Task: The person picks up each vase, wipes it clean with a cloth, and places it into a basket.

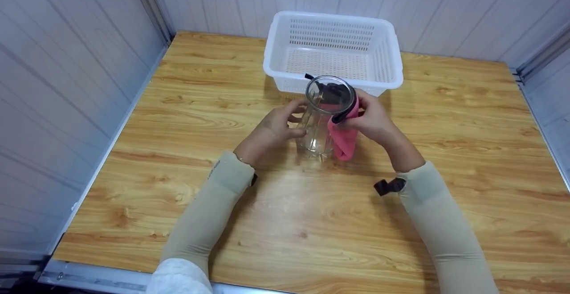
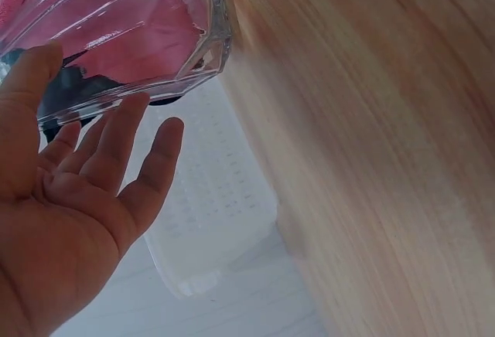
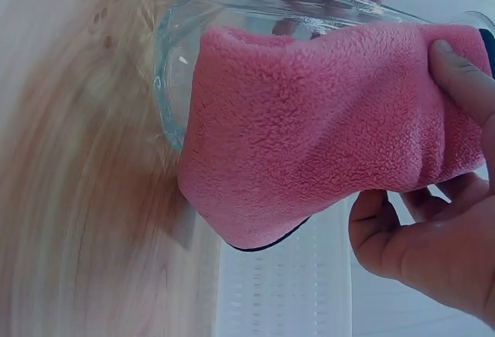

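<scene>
A clear, ribbed glass jar (image 1: 314, 129) stands upright on the table, its round mouth facing up. My left hand (image 1: 276, 122) is at its left side, thumb and fingers spread about the glass; in the left wrist view the thumb (image 2: 35, 74) overlaps the jar. With thumb and fingers my right hand (image 1: 376, 118) grips a folded pink fleecy cloth (image 3: 309, 113) near the jar's rim. The cloth has dark edging and hangs along the jar's right side. Its pink and dark parts also show through the glass.
Behind the jar, a white perforated plastic basket (image 1: 271, 62) stands near the back wall (image 1: 213, 4). The wood-grain table (image 1: 303, 222) is bounded by pale panels at the sides. A black strap (image 1: 388, 186) sticks out from the right sleeve.
</scene>
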`<state>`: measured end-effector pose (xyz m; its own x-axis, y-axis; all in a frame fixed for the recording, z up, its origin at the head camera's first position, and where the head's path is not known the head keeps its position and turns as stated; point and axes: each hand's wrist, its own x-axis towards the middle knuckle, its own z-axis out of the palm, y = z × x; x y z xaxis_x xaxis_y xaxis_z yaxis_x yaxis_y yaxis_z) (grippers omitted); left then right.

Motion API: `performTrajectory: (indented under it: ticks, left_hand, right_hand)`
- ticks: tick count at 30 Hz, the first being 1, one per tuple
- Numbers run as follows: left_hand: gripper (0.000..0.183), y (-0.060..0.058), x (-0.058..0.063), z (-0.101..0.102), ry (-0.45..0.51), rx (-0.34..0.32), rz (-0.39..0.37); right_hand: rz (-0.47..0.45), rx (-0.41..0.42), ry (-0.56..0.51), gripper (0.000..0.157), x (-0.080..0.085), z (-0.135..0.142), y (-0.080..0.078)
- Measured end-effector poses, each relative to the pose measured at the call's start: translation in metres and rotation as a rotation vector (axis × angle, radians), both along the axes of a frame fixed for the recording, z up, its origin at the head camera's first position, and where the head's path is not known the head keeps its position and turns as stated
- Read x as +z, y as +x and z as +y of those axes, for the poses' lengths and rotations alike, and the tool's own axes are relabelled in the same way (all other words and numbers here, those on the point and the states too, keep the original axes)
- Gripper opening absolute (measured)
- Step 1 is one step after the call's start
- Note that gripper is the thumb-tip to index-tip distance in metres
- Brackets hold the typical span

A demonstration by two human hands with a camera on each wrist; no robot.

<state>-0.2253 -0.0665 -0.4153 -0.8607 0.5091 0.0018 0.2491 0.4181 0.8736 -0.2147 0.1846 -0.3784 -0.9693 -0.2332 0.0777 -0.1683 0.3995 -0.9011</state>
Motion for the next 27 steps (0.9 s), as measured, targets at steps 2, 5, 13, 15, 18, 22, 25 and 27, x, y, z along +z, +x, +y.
performTrajectory:
  ticks: [2,5,13,15,18,22,25,27]
  left_hand:
    - [0.070,0.000,-0.001,0.000,0.005,-0.002,0.000]
    - [0.069,0.000,0.000,0.000,0.001,0.003,-0.003]
    - [0.064,-0.002,-0.001,0.001,-0.032,0.015,-0.011]
    - [0.063,-0.002,-0.001,0.002,-0.040,0.011,-0.008]
    - [0.064,-0.003,-0.001,0.001,-0.053,0.008,-0.007]
    - [0.064,-0.003,-0.001,0.001,-0.065,0.016,-0.012]
    - [0.065,-0.002,-0.001,0.000,-0.058,0.018,-0.015]
    - [0.064,-0.001,-0.001,0.000,-0.050,0.012,0.004]
  right_hand:
    - [-0.015,0.005,0.027,0.067,-0.002,0.000,-0.001]
    - [-0.041,0.034,0.082,0.073,-0.006,0.000,-0.001]
    - [-0.094,0.095,0.195,0.085,-0.028,0.002,-0.001]
    - [-0.071,0.098,0.239,0.085,-0.033,0.003,-0.001]
    - [-0.026,0.090,0.308,0.085,-0.038,0.003,-0.001]
    - [0.010,0.082,0.384,0.090,-0.042,0.002,-0.001]
    - [0.011,0.081,0.402,0.094,-0.043,0.002,0.000]
    - [0.008,0.082,0.408,0.095,-0.043,0.002,0.001]
